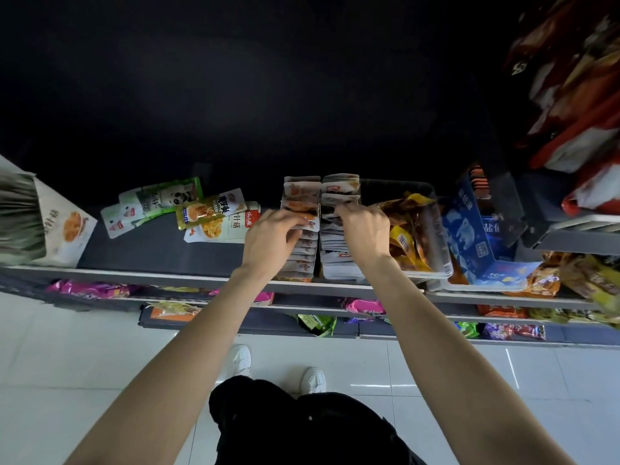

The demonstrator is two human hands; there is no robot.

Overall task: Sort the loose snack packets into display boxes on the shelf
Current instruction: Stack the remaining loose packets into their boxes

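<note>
With the left hand [273, 234] curled on the left row of packets [302, 229] and the right hand [364, 229] pinching the right row [339, 226] on the shelf [151, 243], the packets are best squared upright and pressed snugly together.

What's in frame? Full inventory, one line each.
packet rows: two, white-orange, standing on edge, shelf centre
loose packets: several, green, yellow, white, lying flat on shelf left of the rows
white box: one, shelf far left
clear tray: one, holds yellow-brown packets, right of the rows
blue box: one, right of the tray
shelf: grey, more packets on lower tiers
shoes: two, white, on tiled floor
left hand: fingers curled on left row
right hand: fingers curled on right row
</note>
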